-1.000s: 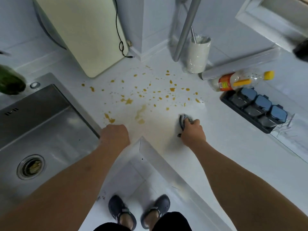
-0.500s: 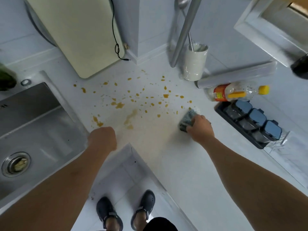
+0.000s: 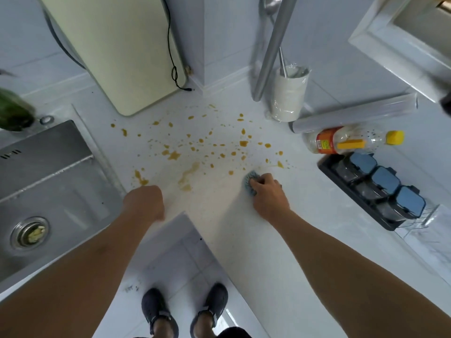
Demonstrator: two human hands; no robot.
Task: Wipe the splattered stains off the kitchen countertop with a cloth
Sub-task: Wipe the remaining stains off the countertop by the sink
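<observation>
Countertop cloth now farther left

White L-shaped countertop, spattered with amber stains toward the back corner. Set with a steel sink at left, a cream board leaning on the wall, a white cup, a film roll, a lying bottle, a black tray of blue-lidded jars, and a blue cloth.

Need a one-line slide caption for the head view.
Right hand presses crumpled blue-grey cloth onto white countertop beside orange-brown splatter stains.
</observation>
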